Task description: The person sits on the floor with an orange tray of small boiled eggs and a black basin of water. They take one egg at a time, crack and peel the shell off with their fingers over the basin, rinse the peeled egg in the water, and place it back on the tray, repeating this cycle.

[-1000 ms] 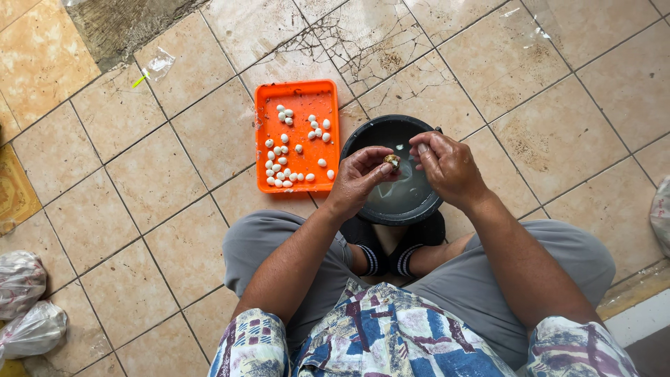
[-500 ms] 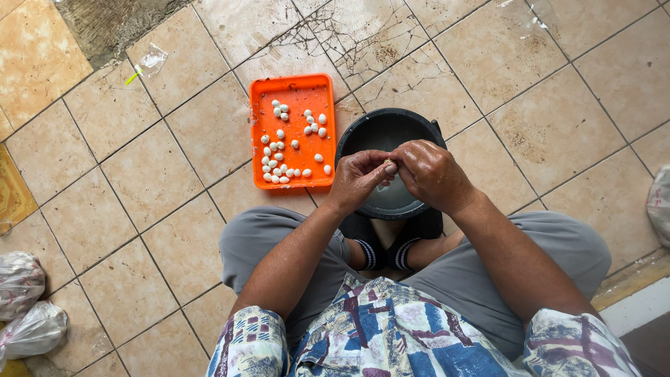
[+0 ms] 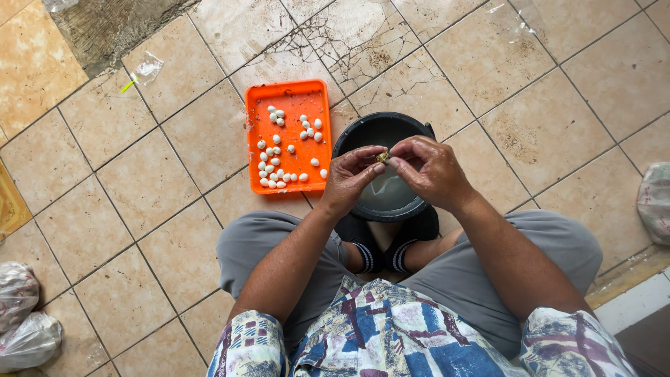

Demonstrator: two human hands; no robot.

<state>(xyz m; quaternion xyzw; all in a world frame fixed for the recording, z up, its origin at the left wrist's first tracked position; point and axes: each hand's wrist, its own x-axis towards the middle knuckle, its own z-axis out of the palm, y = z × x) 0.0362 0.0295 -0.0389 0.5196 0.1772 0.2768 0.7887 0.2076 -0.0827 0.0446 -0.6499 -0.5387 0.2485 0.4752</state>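
The person sat on the tiled floor [image 3: 146, 181] with knees spread, and both forearms reached forward and inward so that the hands met above a black bucket [image 3: 380, 136] standing between the feet. The left forearm ran up from the lower left, bare below a patterned short sleeve, with the wrist bent slightly toward the middle. The right forearm came in from the lower right at a steeper slant, its wrist turned so the back of the hand faced up.

The left hand [image 3: 347, 183] was curled, fingers bent in, with thumb and forefinger pinched on a small brownish object [image 3: 382, 158] that looked like a speckled egg being peeled, though it was too small to tell for certain. The right hand [image 3: 431, 171] was also closed about the same object, its fingertips meeting those of the left hand, so the piece was gripped between both hands directly over the mouth of the bucket. The bucket held what looked like pale liquid, partly hidden by the hands.

Just beside the bucket, on the person's left, an orange rectangular tray [image 3: 287, 98] lay flat on the floor, touching or nearly touching the bucket's rim. Many small white peeled eggs [image 3: 276, 171] were scattered in it, most gathered toward the near end. Tied plastic bags [image 3: 24, 321] lay well apart at the far left edge.
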